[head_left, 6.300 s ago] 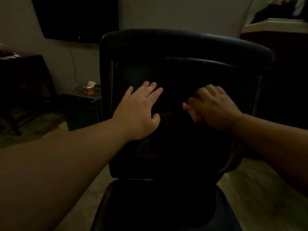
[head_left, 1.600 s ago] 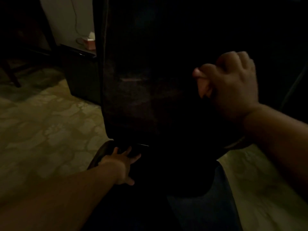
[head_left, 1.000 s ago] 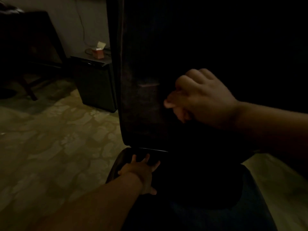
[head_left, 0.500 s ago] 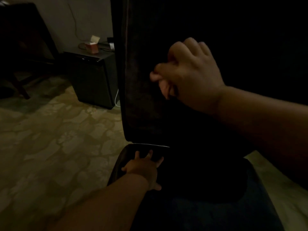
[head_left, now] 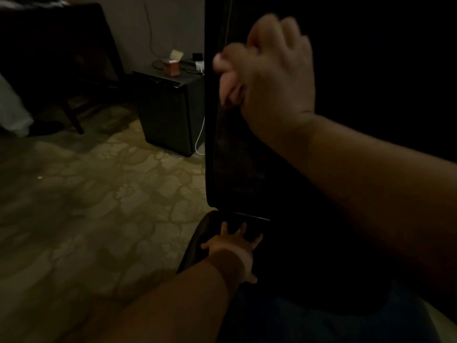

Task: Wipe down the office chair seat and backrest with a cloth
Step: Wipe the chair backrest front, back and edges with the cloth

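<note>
The black office chair fills the right half of the view, very dark. Its backrest (head_left: 235, 164) stands upright and the seat (head_left: 284, 318) lies below it. My right hand (head_left: 272, 78), blurred by motion, is high on the backrest's left edge with its fingers curled. They seem to bunch a dark cloth (head_left: 231, 104), of which only a small fold shows under them. My left hand (head_left: 232, 251) rests flat with spread fingers on the seat's rear left corner, just under the backrest.
A low black cabinet (head_left: 168, 115) stands behind the chair on the left, with a small tissue box (head_left: 173, 66) and cables on top and a white cable (head_left: 199, 142) down its side. A dark wooden chair (head_left: 61, 58) stands far left. Patterned floor (head_left: 99, 206) spreads left.
My right hand has slid up and to the left across the backrest to its left edge. My left hand has stayed on the seat's rear corner.
</note>
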